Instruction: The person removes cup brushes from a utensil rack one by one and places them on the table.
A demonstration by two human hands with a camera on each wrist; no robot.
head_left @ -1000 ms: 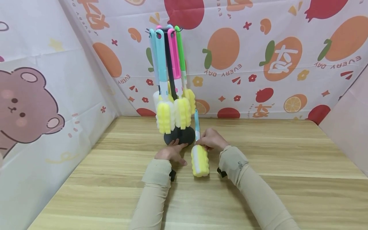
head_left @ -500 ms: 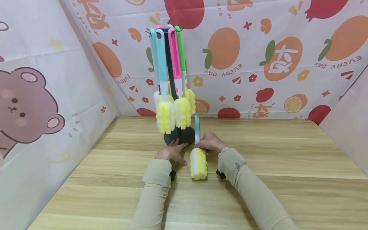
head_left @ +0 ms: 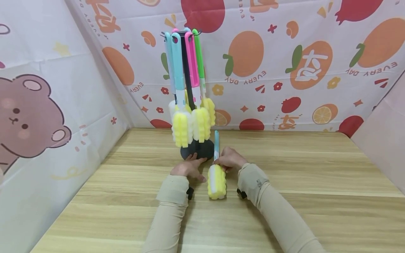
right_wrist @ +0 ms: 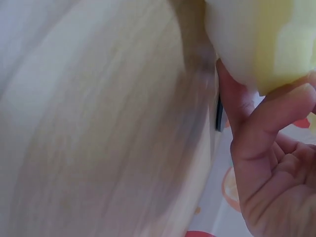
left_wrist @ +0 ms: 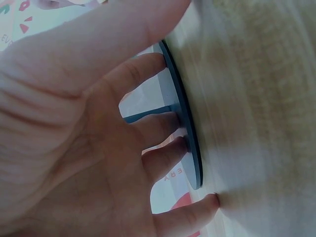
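My right hand [head_left: 231,159] pinches a sponge bottle brush [head_left: 217,182] where its white neck meets the yellow-and-white sponge head. The brush's blue handle points away from me, and its head faces me, low over the table. In the right wrist view thumb and finger [right_wrist: 276,118] meet just under the sponge. My left hand [head_left: 188,168] lies with spread fingers on the round black base [head_left: 205,149] of a stand. Seen from the left wrist, several fingertips rest on the top of the base [left_wrist: 190,123] and one touches the table beside it.
Several more sponge brushes with blue, pink and green handles [head_left: 191,59] hang from hooks round the stand's black post. Their yellow-and-white heads [head_left: 181,129] hang above the base. A fruit-print cloth [head_left: 278,80] closes off the wooden table [head_left: 300,168] behind.
My right hand has drawn the bottle brush slightly toward me and to the left, and its handle has come lower. The left hand and the stand have stayed in place.
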